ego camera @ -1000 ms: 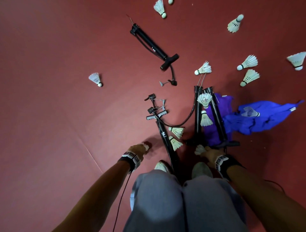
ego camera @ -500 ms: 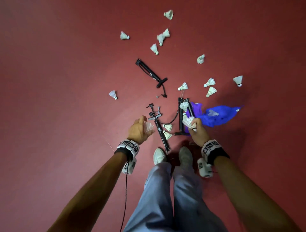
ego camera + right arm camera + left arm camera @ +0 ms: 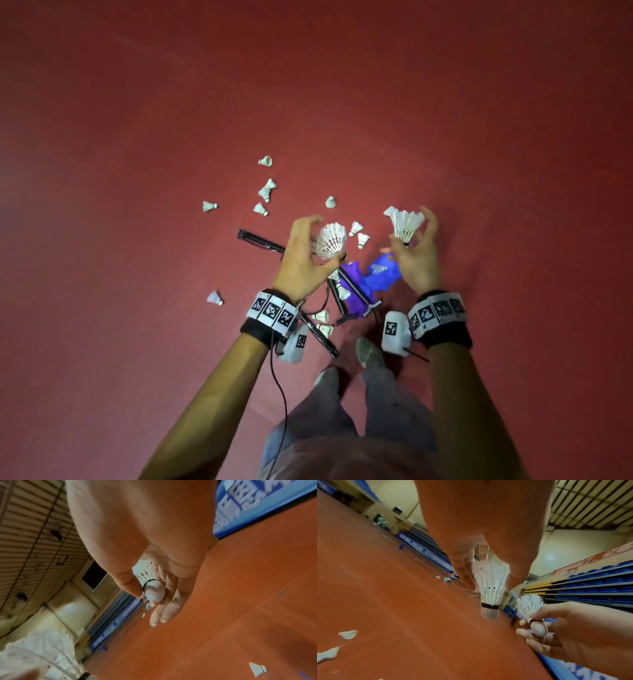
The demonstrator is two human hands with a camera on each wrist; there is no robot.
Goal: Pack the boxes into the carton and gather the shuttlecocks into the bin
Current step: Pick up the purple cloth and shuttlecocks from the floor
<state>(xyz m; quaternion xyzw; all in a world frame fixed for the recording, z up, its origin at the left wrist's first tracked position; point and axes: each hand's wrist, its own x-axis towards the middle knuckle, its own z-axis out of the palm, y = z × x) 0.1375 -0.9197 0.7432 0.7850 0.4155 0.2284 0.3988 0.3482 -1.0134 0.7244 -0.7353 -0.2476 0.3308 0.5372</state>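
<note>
I have one shuttlecock [image 3: 329, 244] in my left hand [image 3: 301, 263], fingers curled round its feather skirt with the cork hanging below them, and a second shuttlecock [image 3: 405, 224] pinched at the cork by my right hand [image 3: 416, 257], feathers pointing up; both hands are raised well above the floor [image 3: 137, 171] and near each other. The left grip worries me: it sits on the feathers, so squeezing could crush them, and loosening could let the cork slide out and drop. The right pinch is only on the rounded cork, so I judge a quick swing could flick it loose. My feet stand just beside the pumps [image 3: 260, 241] and their hoses, so a step without looking could catch a hose or flatten a shuttlecock. I see no bin or carton or boxes in the head view, so I must turn to find them, and carrying only two at a time means many trips. Counting: two shuttlecocks in hand; on the floor I make out about fifteen more, roughly seven scattered beyond the hands, one off to the left [image 3: 215, 298], and the rest among the pumps and on the blue cloth [image 3: 380, 275], though some there are partly hidden. Pumps: three, I think. Cloth: one.
</note>
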